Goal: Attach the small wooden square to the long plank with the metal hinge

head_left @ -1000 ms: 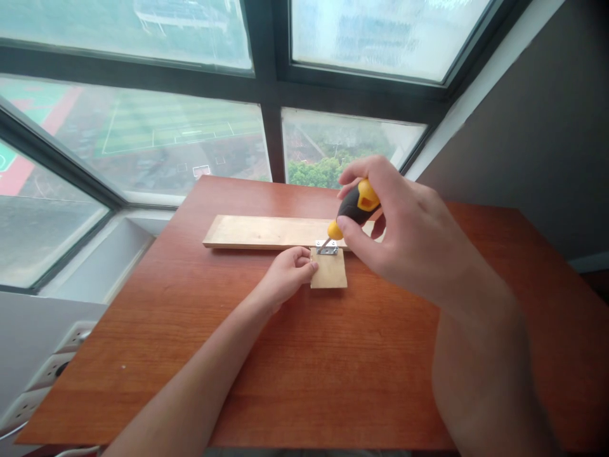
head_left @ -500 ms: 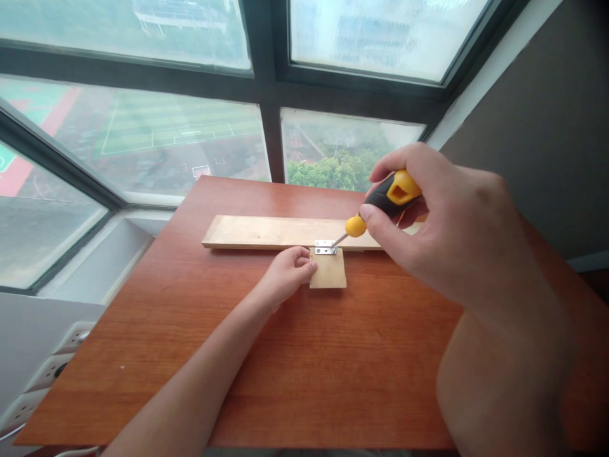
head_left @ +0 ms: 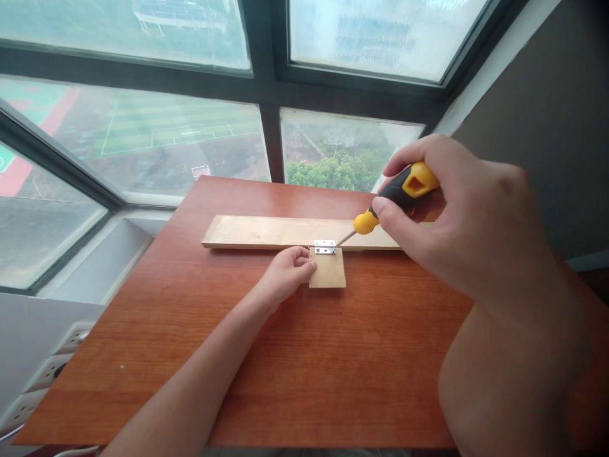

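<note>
My right hand (head_left: 457,209) grips the black and yellow handle of a screwdriver (head_left: 404,190), tilted down to the left. Its tip meets the right end of a silver metal hinge (head_left: 325,247). The hinge lies across the joint between a long pale wooden board (head_left: 266,231) and a small square wooden piece (head_left: 328,273). My left hand (head_left: 289,271) pinches the left edge of the small piece, thumb on top. My right hand hides the right end of the long board.
The brown wooden table (head_left: 333,368) carries the boards. Large windows with a dark frame (head_left: 271,89) rise behind it. Power sockets (head_left: 42,371) line the left side, below the table's edge. A grey wall (head_left: 537,114) stands at the right.
My right hand and the screwdriver have shifted right, and the tip has moved from the middle-right of the hinge to its right end. My left hand stays put.
</note>
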Demonstrator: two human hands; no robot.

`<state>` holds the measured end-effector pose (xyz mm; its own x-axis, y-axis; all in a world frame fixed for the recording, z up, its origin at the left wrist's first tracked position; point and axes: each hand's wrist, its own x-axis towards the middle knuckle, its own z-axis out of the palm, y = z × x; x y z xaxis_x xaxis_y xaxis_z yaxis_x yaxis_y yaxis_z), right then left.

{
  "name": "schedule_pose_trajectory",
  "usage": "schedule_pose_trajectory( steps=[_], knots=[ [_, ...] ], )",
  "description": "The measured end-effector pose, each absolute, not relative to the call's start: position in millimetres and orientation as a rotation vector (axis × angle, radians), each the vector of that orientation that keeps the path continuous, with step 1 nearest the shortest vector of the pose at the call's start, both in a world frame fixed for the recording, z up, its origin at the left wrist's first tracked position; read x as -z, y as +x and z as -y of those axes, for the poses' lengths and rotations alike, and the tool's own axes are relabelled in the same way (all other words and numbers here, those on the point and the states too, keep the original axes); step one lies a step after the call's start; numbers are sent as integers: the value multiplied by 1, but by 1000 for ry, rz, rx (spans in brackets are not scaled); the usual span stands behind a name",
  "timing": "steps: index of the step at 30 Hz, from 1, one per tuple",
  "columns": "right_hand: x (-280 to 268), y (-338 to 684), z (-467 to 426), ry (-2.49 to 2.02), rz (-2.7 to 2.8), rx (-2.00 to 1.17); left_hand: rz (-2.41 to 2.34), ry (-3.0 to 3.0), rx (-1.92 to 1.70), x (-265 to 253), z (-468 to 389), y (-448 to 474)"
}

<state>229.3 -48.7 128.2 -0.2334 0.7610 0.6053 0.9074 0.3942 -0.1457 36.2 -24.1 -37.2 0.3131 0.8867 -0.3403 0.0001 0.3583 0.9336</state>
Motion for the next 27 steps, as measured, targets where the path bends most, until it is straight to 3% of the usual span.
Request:
schedule_pose_trajectory(
  steps=[27],
  knots=[
    [-128, 232, 46, -1479, 2028, 291, -1118, 1058, -721, 41, 22, 35]
  ],
)
